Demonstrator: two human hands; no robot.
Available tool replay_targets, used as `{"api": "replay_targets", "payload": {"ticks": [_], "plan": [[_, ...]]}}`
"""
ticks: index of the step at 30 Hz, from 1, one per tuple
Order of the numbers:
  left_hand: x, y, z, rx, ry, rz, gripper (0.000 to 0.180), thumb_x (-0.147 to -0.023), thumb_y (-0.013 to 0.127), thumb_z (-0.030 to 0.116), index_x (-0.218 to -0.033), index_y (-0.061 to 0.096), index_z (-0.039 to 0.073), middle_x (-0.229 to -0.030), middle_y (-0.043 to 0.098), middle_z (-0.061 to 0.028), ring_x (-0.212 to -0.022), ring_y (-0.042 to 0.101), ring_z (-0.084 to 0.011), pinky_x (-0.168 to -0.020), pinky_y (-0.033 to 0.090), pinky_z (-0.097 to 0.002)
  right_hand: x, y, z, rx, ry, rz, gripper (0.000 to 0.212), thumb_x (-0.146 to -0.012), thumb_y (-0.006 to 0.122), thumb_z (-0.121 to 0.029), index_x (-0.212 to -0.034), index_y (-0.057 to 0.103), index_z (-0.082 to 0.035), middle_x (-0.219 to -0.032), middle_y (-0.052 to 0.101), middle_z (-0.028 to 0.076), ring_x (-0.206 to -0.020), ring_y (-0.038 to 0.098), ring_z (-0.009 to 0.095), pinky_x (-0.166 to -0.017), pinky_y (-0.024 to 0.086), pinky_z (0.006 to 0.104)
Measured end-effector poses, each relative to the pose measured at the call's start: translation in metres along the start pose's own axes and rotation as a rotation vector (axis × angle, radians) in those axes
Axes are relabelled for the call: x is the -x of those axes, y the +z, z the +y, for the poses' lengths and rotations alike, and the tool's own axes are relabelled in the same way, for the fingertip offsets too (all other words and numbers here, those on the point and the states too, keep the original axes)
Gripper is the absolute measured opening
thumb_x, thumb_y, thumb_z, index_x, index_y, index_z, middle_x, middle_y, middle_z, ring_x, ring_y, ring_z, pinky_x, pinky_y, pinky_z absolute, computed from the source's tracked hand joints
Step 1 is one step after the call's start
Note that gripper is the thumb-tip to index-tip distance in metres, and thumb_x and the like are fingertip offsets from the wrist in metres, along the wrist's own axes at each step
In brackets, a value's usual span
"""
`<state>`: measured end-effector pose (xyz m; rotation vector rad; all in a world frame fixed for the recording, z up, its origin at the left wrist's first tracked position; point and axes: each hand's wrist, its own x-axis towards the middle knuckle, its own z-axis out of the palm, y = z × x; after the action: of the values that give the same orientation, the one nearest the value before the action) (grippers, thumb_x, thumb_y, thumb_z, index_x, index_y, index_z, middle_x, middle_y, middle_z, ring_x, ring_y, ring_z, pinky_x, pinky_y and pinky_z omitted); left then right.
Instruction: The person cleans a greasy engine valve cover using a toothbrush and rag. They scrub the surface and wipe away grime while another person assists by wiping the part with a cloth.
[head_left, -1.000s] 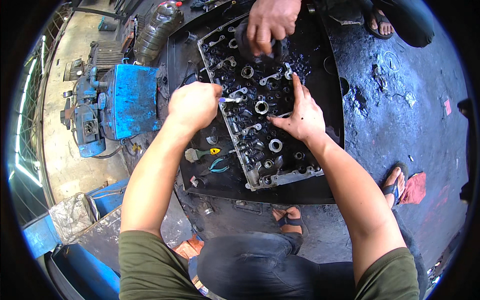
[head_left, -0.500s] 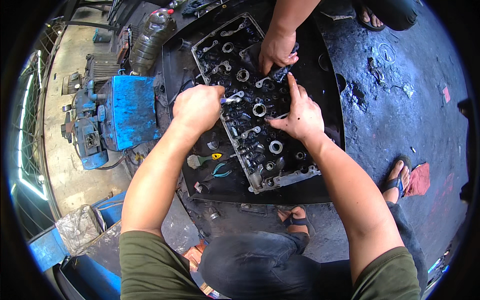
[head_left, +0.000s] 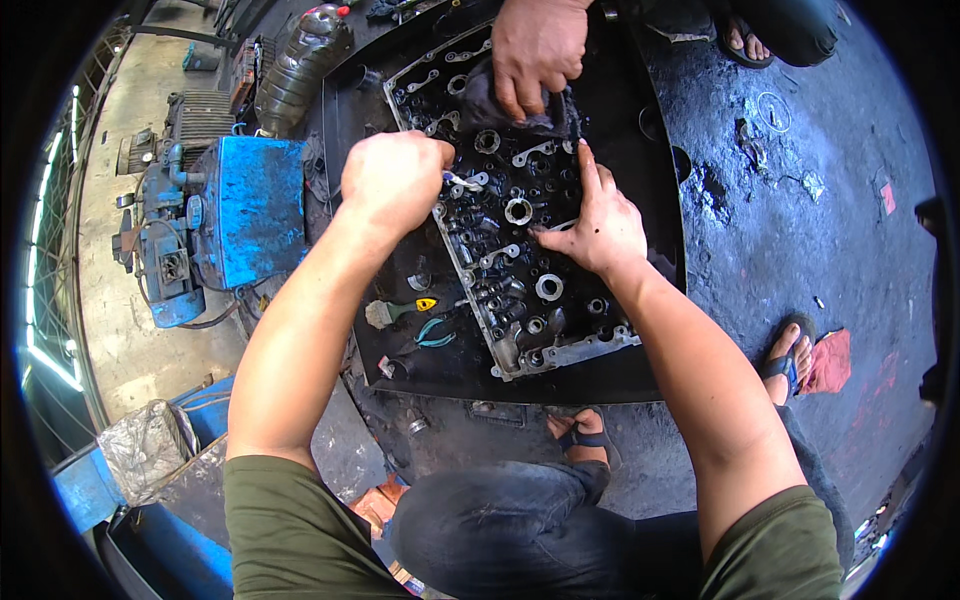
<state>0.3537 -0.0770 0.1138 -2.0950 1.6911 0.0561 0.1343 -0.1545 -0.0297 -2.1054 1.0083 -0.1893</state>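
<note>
The left hand [head_left: 395, 182] is clenched around a slim, mostly hidden purplish tool [head_left: 449, 178]. The right hand [head_left: 606, 226], fingers spread, rests on the grey metal cylinder head [head_left: 515, 235] lying in a black shallow tray [head_left: 450, 370].

From my end I count three hands: the wearer's left hand [head_left: 395, 185], the right hand [head_left: 605, 222] and one co-worker's hand [head_left: 540, 55]. I make it one cylinder head [head_left: 507, 357], one black tray [head_left: 440, 372], one slim tool [head_left: 453, 179], one dark rag [head_left: 483, 98], one paintbrush [head_left: 385, 313], one pair of teal-handled pliers [head_left: 433, 334] and one plastic bottle [head_left: 300, 72]. I also tally one blue-painted machine [head_left: 262, 212], one red cloth [head_left: 827, 362], two olive sleeves [head_left: 295, 525] and three sandalled feet [head_left: 578, 432]. The small valve parts [head_left: 500, 292] are too crowded for me to count.
</note>
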Motion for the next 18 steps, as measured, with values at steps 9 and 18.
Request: {"api": "replay_targets", "payload": {"ticks": [9, 18], "plan": [[0.029, 0.002, 0.013, 0.214, -0.118, -0.245, 0.020, -0.098, 0.063, 0.024, -0.106, 0.078, 0.014, -0.097, 0.078, -0.0176, -0.096, 0.076, -0.0357, -0.083, 0.061, -0.0505, -0.001, -0.001, -0.001, -0.022, 0.017, -0.025, 0.139, -0.063, 0.098, -0.049, -0.170, 0.017, -0.011, -0.152, 0.054, 0.026, -0.133, 0.062, 0.041, -0.111, 0.054, 0.0468], [0.082, 0.053, 0.038, 0.337, -0.194, -0.126, 0.021, -0.101, 0.060, 0.022, -0.109, 0.075, 0.011, -0.095, 0.076, -0.0193, -0.091, 0.075, -0.0404, -0.080, 0.061, -0.0529, -0.001, -0.003, -0.001, -0.063, 0.045, -0.059, 0.140, -0.065, 0.097, -0.053, -0.171, 0.016, -0.012, -0.155, 0.051, 0.026, -0.139, 0.058, 0.041, -0.115, 0.051, 0.0470]]}}
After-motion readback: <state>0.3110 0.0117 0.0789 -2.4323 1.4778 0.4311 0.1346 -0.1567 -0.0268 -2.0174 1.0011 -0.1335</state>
